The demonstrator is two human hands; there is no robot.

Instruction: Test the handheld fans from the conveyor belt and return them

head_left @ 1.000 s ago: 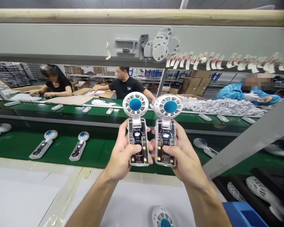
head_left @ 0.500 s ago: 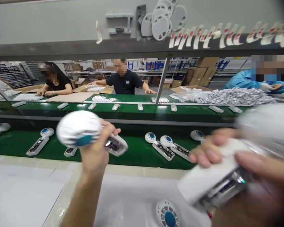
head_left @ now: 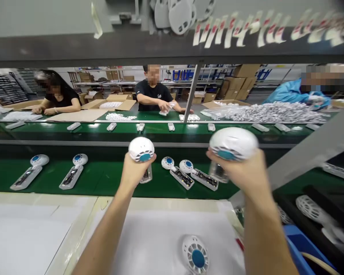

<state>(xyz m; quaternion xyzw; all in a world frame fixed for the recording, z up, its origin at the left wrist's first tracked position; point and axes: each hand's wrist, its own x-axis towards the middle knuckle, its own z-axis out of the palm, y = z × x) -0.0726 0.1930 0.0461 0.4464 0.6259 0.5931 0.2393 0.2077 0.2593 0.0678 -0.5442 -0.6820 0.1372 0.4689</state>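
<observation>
My left hand (head_left: 133, 172) is closed round a white handheld fan (head_left: 141, 145) over the green belt. The fan's round head with a blue centre faces me, and its open handle with circuitry shows partly below my fingers. My right hand (head_left: 243, 168) grips a second handheld fan (head_left: 233, 139), nearer to me and to the right; its clear-edged handle hangs partly hidden behind my hand. Between them, two more fans lie on the belt, one with its open handle (head_left: 182, 177) baring a circuit board. Another fan head (head_left: 196, 254) lies on the white worktop (head_left: 149, 233) below.
Several open fans lie along the near green belt (head_left: 103, 179). White casings (head_left: 111, 126) ride on the far belt. A grey post (head_left: 312, 149) slants at right, above a blue bin (head_left: 306, 244). Across the line sit co-workers, one in a black shirt (head_left: 151, 91).
My right hand has swung from close to the camera out over the belt with its fan. The left hand has moved right with its fan. Another open fan now lies on the belt at left.
</observation>
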